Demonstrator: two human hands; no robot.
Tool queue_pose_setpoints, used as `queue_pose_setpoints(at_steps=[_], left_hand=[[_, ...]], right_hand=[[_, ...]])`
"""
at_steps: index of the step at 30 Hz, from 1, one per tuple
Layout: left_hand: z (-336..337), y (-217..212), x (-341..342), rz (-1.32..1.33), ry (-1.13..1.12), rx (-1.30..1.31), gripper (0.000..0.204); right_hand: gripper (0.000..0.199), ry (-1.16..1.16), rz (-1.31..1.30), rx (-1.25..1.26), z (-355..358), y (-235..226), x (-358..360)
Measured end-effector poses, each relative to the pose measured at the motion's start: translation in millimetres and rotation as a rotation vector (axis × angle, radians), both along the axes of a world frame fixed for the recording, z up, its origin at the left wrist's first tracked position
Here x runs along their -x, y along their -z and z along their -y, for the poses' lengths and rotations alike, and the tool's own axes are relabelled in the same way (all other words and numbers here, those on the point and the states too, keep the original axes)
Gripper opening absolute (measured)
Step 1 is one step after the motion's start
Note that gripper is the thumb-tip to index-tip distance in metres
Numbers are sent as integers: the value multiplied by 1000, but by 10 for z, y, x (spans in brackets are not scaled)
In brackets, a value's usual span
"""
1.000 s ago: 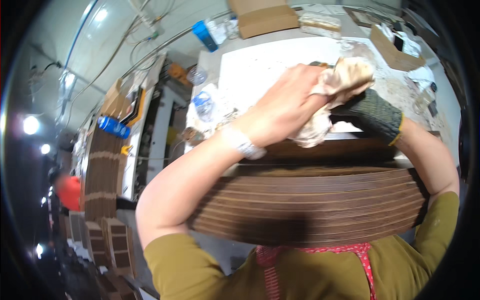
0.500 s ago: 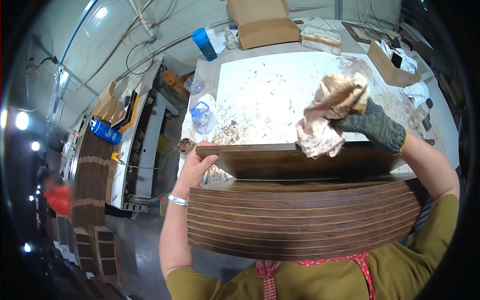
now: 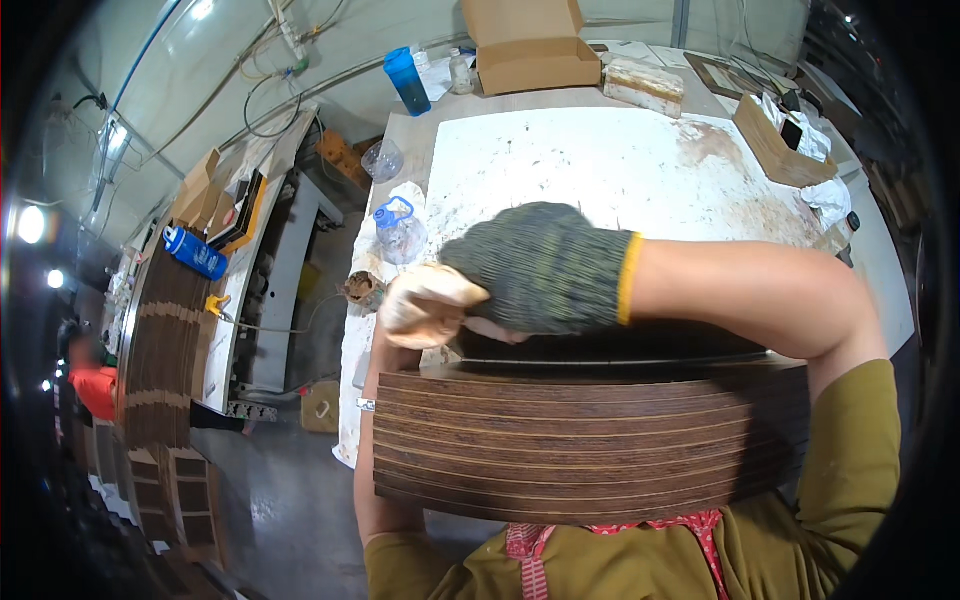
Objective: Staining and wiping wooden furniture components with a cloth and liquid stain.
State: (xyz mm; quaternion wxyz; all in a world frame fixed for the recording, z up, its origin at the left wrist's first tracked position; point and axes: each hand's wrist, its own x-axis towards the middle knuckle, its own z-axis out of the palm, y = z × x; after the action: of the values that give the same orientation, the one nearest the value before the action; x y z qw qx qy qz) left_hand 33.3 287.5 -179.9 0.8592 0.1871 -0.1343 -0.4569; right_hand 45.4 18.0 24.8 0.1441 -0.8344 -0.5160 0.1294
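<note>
My right hand (image 3: pixel 545 270), in a dark green knit glove with a yellow cuff, reaches across to the left and is closed on a crumpled, brown-stained cloth (image 3: pixel 425 305). The cloth is over the left end of a dark brown board (image 3: pixel 640 343), most of which lies behind my right arm. Only the base of my bare left hand (image 3: pixel 392 357) shows by that end; cloth and glove cover its fingers, so its grip is hidden. Nearest to me is a stack of dark wood-grain boards (image 3: pixel 590 440) with pale lines between the layers.
Beyond the boards is a stained white work surface (image 3: pixel 560 160). Along its left side are a clear jug with a blue handle (image 3: pixel 400 232) and a brown-stained cup (image 3: pixel 363 289). A blue tumbler (image 3: pixel 407 82) and cardboard boxes (image 3: pixel 540 65) stand farther back. A person in red (image 3: pixel 93 390) is far left.
My gloved right hand has swept with the cloth from the right to the board's left end. My left hand's fingers, seen on the board before, are now covered.
</note>
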Motion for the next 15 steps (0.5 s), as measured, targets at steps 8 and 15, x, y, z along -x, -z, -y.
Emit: queue_pose_setpoints(at_steps=[8,15], left_hand=[[601,-342,479,480,-1056,-638,25],[305,-4,466,448,-886,-141,46]], right_hand=[[36,65,-423,-43,503,336,-372],[36,95,-255,132,-351,-52,-134]])
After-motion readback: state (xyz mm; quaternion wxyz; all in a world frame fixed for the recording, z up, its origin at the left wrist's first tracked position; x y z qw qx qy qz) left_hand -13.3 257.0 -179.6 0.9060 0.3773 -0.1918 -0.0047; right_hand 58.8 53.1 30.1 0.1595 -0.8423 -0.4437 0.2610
